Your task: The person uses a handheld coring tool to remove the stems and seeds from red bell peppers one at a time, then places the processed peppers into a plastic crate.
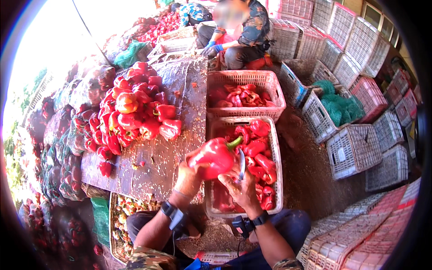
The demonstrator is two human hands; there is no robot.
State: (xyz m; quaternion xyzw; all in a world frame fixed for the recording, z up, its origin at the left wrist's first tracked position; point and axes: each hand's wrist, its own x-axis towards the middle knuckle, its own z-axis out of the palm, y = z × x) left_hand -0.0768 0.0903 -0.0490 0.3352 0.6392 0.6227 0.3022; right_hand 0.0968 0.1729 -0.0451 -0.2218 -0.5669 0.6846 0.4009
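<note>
My left hand (186,182) is wrapped round a large red bell pepper (212,158), its green stem pointing away to the upper right. In my right hand (243,191) is a small knife (242,164), its curved blade upright just right of the pepper. Both hands are over a light plastic crate (278,180) holding cut red peppers (265,164). Left of it, a heap of whole red peppers (128,105) lies on a worn board (157,162) strewn with pale seeds.
Beyond the near crate stands another crate (282,96) with red pepper pieces. A crate of cores and stems (130,216) sits at lower left. Netted sacks of peppers (58,173) line the left. Stacked crates (355,150) stand at right. A person with blue gloves (216,47) squats ahead.
</note>
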